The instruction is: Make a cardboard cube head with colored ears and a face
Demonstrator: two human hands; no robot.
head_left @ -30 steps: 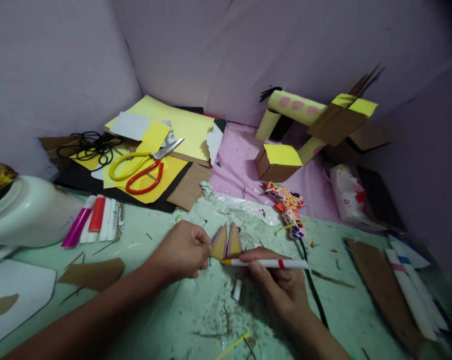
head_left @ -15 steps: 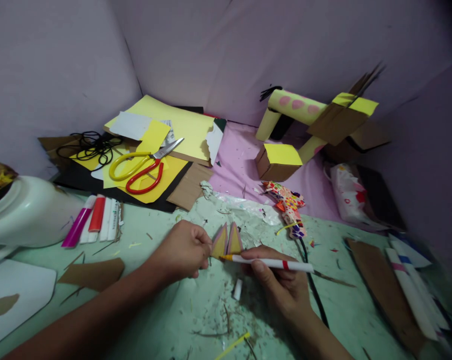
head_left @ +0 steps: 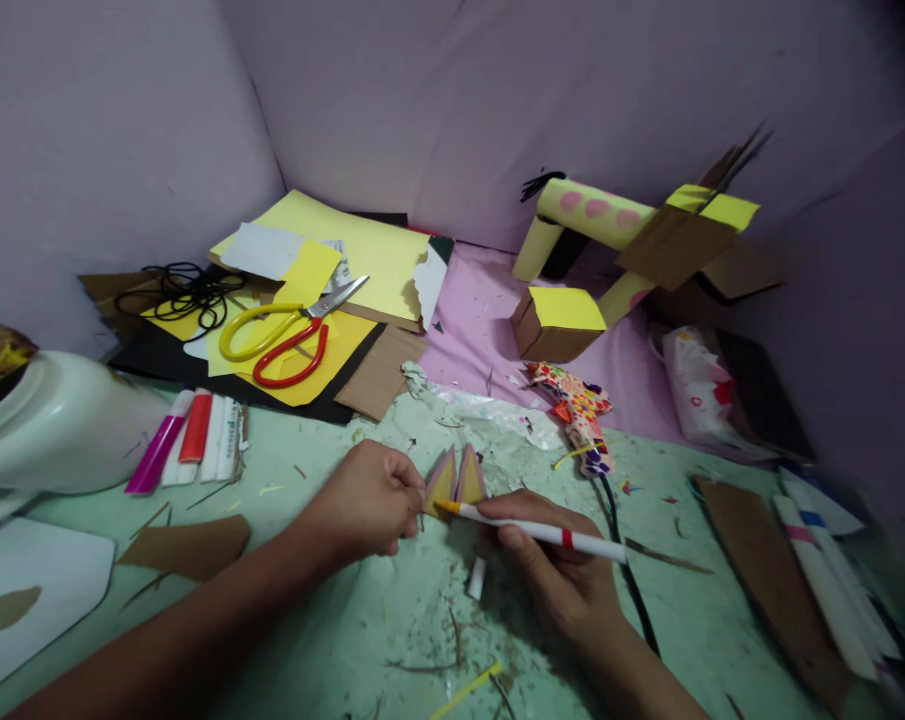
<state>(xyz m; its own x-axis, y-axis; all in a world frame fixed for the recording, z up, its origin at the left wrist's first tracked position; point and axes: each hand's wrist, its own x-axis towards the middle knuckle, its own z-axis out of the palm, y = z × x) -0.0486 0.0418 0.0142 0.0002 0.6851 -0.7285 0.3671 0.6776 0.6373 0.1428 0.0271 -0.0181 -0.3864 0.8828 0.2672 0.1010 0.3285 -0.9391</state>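
Here, between two hands, an orange-tipped felt-tip marker (head_left: 561, 536) touches a pink-edged triangular cutout (head_left: 440, 484).

The left hand (head_left: 373, 500) pinches this cutout's outer edge; the right hand (head_left: 561, 560) grips the marker. A matching cutout (head_left: 470, 478) is just beside it. Beyond the left hand lie scissors (head_left: 316, 313); beyond the right, a floral glue gun (head_left: 578, 408).

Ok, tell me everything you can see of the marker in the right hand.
The marker is slim, with a white, plastic-looking barrel, a red band toward its rear and an orange-yellow tip end, apparently uncapped. The right hand grips it between thumb and fingers, its rear slanting off to the right in view. Its tip is at the lower part of the left yellow triangular piece; whether it presses there cannot be told.
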